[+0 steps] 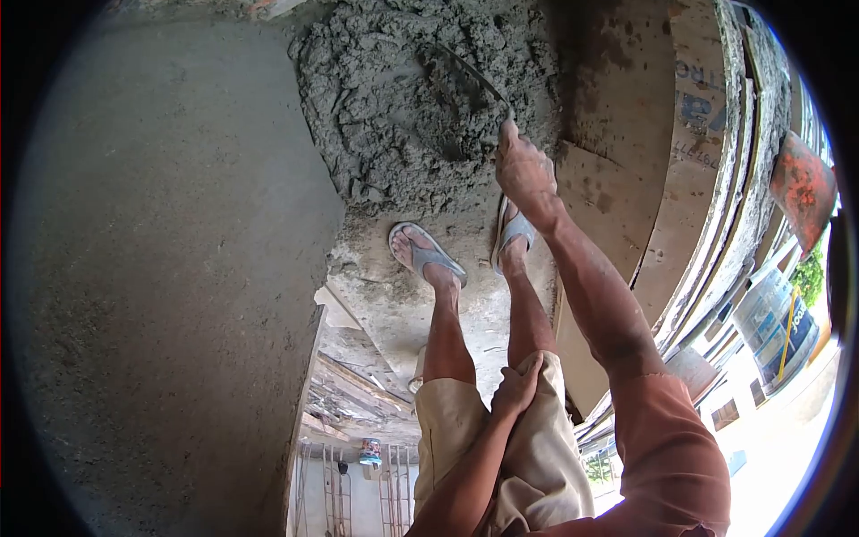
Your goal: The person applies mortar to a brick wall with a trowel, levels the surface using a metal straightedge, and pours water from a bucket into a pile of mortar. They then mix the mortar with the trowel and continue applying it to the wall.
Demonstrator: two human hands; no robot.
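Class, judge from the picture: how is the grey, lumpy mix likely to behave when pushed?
The grey mix would probably hold its shape rather than run, since its ridges stand up. It may feel heavy, as it looks wet and dense. It likely smears, given its pasty surface.

Your right hand (526, 172) hides the grip of your tool (484, 79) | its far end is lost in the wet cement (380, 116) | cement cut off by the top edge | small can (369, 452): label too small for you to read
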